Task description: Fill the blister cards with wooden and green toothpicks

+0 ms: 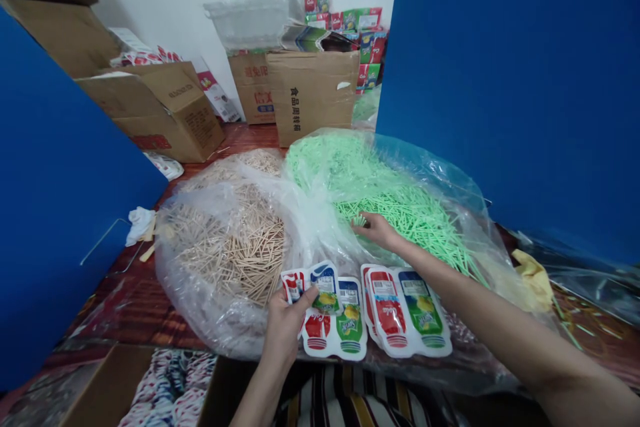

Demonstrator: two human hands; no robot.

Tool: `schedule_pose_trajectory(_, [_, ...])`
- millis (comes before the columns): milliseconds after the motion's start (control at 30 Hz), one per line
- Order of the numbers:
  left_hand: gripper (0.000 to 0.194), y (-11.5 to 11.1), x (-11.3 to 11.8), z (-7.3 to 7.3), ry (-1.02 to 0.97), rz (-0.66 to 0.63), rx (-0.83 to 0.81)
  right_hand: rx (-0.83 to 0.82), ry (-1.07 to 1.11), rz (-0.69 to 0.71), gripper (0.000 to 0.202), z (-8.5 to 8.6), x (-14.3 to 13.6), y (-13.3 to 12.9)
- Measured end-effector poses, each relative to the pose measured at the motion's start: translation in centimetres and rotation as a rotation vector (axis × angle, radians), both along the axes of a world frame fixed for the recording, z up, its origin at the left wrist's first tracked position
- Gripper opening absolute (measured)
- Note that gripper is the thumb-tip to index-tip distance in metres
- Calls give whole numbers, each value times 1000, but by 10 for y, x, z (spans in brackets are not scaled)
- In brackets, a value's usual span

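Note:
My left hand (287,320) pinches a printed double pouch (326,290), red on one side and blue-green on the other, above another such pouch (350,327). To the right lies a small stack of similar red and green pouches (390,310). My right hand (375,228) is closed on a small bunch of green sticks (359,220), at the near left edge of a heap of green sticks (420,213) in a clear plastic bag. Beige sticks (255,250) fill another clear bag on the left.
An open carton (105,387) with striped packets (167,387) sits at the lower left. Cardboard boxes (315,93) and clear plastic tubs (255,20) stand at the back. Blue panels (515,93) rise on both sides. A yellow cloth (534,280) lies at right.

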State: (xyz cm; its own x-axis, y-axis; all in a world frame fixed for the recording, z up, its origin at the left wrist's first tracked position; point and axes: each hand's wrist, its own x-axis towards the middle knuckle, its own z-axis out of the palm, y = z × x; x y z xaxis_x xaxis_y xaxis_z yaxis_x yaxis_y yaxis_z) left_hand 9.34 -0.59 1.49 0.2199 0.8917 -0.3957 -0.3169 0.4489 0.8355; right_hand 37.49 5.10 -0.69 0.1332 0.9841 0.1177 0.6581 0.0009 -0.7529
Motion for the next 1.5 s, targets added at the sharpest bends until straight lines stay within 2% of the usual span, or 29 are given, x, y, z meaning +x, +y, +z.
schedule_pose_trajectory(100, [29,0,1,3,-1,0,-2,3,48,-16,39,-4,-2,0])
schedule_pose_trajectory(200, [28,0,3,7,-4,-23,3,29,58,-58,39,0,-3,0])
schedule_pose_trajectory(400, [25,2,4,6,4,-30,44,111,140,-142,39,22,-3,-6])
schedule_pose_trajectory(533, [26,3,6,5,13,-45,37,142,332,-170,44,42,-24,-18])
schedule_pose_trajectory(567, [26,3,7,5,14,-48,43,152,412,-155,42,50,-33,-23])
schedule_pose_trajectory(667, [26,3,9,5,23,-45,53,156,842,-29,31,76,-67,-42])
schedule_pose_trajectory(733, [27,3,11,6,15,-56,48,132,941,58,26,89,-87,-54])
schedule_pose_trajectory(800, [28,1,12,7,-1,-70,42,133,897,139,24,96,-102,-62])
schedule_pose_trajectory(900, [29,0,12,8,-13,-69,40,166,725,206,24,95,-110,-66])
schedule_pose_trajectory(1000, [29,-1,11,10,-17,-75,39,191,625,197,26,88,-109,-64])
schedule_pose_trajectory(1200, [29,1,9,13,-49,-75,58,-14,727,278,32,83,-109,-61])
schedule_pose_trajectory(1367, [30,4,7,12,-16,-58,72,-30,705,286,26,87,-116,-64])
schedule_pose_trajectory(1500, [30,5,6,9,2,-68,107,69,742,309,31,90,-117,-64])
